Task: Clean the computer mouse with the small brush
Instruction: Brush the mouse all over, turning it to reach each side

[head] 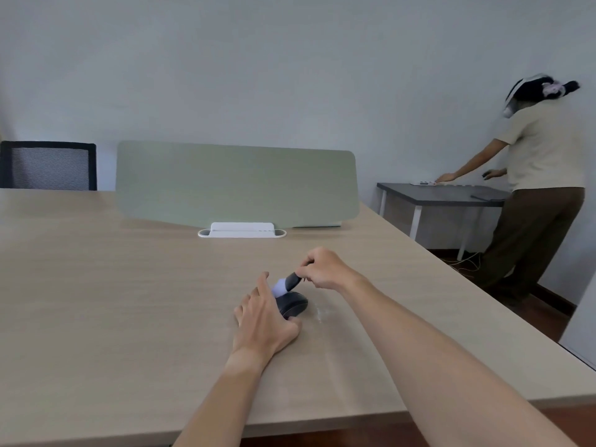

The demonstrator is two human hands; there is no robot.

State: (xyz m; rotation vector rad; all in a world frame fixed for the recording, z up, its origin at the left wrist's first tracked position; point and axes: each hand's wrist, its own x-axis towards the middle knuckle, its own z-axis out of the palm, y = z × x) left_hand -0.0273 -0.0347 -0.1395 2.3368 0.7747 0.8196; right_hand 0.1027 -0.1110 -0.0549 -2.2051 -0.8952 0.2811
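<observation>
Black mouse [294, 305] mid-table [129, 301], between both hands.

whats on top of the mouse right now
The pale bristles of the small brush rest on the far end of the mouse; the right hand pinches its dark handle. The left hand holds the mouse's left side, hiding that side.
</observation>
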